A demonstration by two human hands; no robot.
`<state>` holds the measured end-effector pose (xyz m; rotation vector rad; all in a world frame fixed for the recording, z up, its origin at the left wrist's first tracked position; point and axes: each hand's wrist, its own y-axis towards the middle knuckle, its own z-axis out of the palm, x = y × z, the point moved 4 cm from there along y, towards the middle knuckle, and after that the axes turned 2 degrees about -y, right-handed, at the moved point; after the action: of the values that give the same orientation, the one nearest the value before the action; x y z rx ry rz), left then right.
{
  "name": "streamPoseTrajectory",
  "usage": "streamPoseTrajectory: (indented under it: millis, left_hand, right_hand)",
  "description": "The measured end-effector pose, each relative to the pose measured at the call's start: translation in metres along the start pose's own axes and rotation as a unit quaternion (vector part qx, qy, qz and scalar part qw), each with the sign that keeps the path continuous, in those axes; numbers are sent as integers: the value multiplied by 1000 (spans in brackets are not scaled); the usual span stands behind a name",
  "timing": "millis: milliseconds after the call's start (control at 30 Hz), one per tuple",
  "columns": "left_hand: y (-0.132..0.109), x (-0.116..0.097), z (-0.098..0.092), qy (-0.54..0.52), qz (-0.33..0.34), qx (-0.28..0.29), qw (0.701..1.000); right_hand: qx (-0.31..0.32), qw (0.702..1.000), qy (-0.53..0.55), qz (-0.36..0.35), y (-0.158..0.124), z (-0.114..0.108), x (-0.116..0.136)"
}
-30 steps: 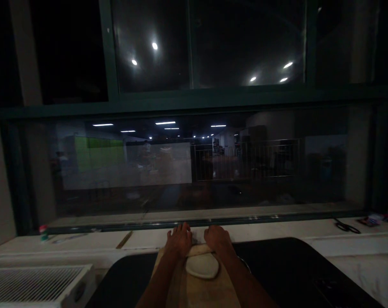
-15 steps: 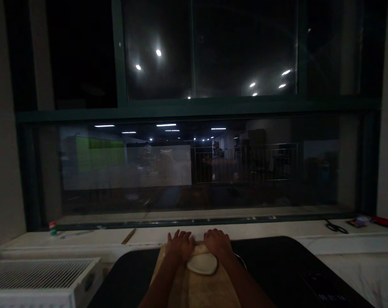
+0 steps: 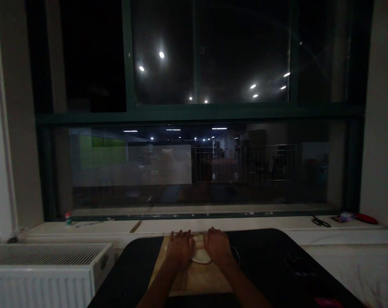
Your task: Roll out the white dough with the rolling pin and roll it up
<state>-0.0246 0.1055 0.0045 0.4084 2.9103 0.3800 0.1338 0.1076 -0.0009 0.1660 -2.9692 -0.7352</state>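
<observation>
A pale, flattened piece of dough (image 3: 201, 256) lies on a wooden board (image 3: 200, 280) on a dark table. Across the dough's far part runs a light wooden rolling pin (image 3: 198, 244), its ends covered by my hands. My left hand (image 3: 179, 248) rests over the left end, fingers pointing away from me. Over the right end lies my right hand (image 3: 217, 244), fingers curled forward and down. Both palms hide much of the pin and the dough's sides. Dim light blurs the finger detail.
The black tabletop (image 3: 261, 261) surrounds the board, with a thin ring-shaped object (image 3: 236, 255) by my right wrist. On the windowsill (image 3: 245, 224) are scissors (image 3: 321, 221), a red item (image 3: 366, 218) and a small red-capped bottle (image 3: 68, 218). A white radiator (image 3: 46, 273) stands left.
The rolling pin and both hands now cover more of the dough, and less of it shows on the near side. The view has shifted, bringing the board's near edge into sight.
</observation>
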Motion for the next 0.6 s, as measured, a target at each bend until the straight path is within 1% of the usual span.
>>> streamPoseTrajectory:
  millis: [133,267,467,600]
  left_hand:
    - [-17,-6,-5,-5,1,-12,1000]
    - [-33,-10,-4,-9,4,-13,1000]
    - [-60,-12,1,-3,21,-5,1000]
    - [-83,-17,-2,-5,44,-2,999]
  right_hand:
    - [-6,1000,11,-5,-11,0,1]
    - [0,1000,28,-12,-26,-3,0]
    - [7,998,56,-10,-48,-13,1]
    - [29,997,71,-24,-62,-21,5]
